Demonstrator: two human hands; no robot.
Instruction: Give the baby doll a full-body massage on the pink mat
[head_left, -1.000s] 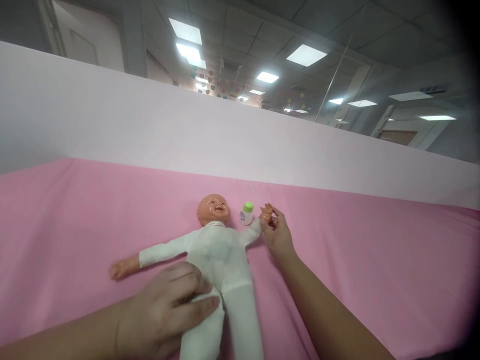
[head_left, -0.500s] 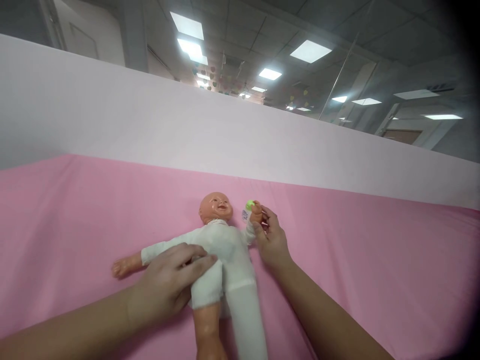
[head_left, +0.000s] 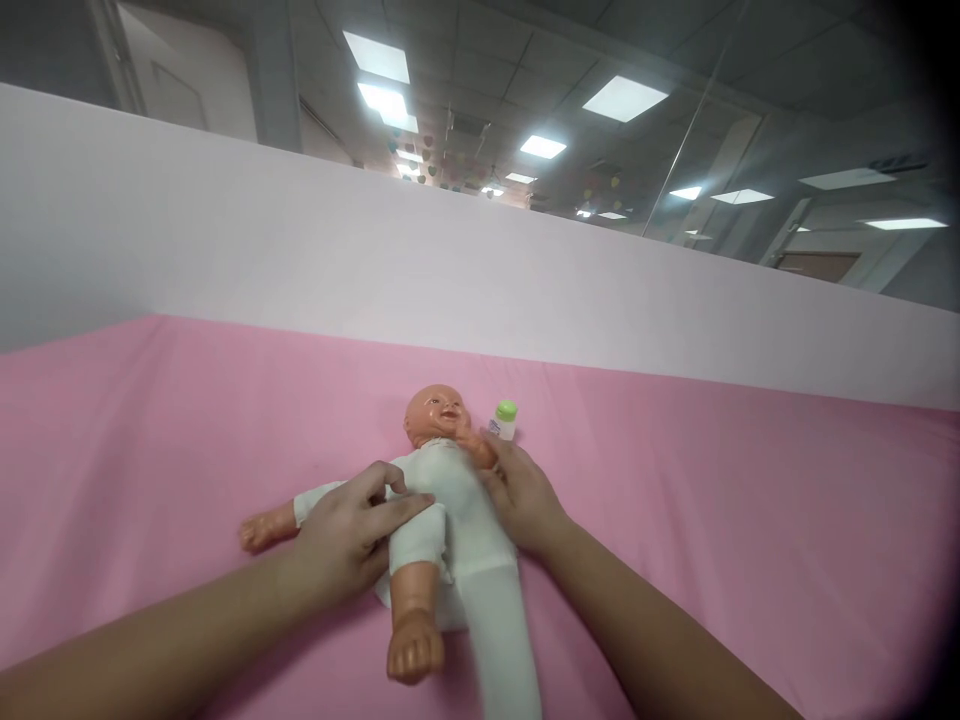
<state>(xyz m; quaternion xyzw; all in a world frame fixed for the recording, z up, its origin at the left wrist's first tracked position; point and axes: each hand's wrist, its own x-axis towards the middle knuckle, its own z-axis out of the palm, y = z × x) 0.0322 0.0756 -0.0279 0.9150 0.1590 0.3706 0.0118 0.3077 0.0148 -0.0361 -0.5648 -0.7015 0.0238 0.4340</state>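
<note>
Passage noted over the pink cloth (head_left: 750,500), rightward of the right hand (head_left: 523,497), with the green-capped bottle (head_left: 505,418) and white panel (head_left: 375,260) obstructing forward reach.

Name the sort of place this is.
Likely an indoor training or play room: a baby doll lies on a pink cover near a small green-capped bottle, with ceiling light panels overhead beyond.

Left grip (head_left: 341,530), right grip (head_left: 525,505) and forearms (head_left: 645,620) are all bare.
</note>
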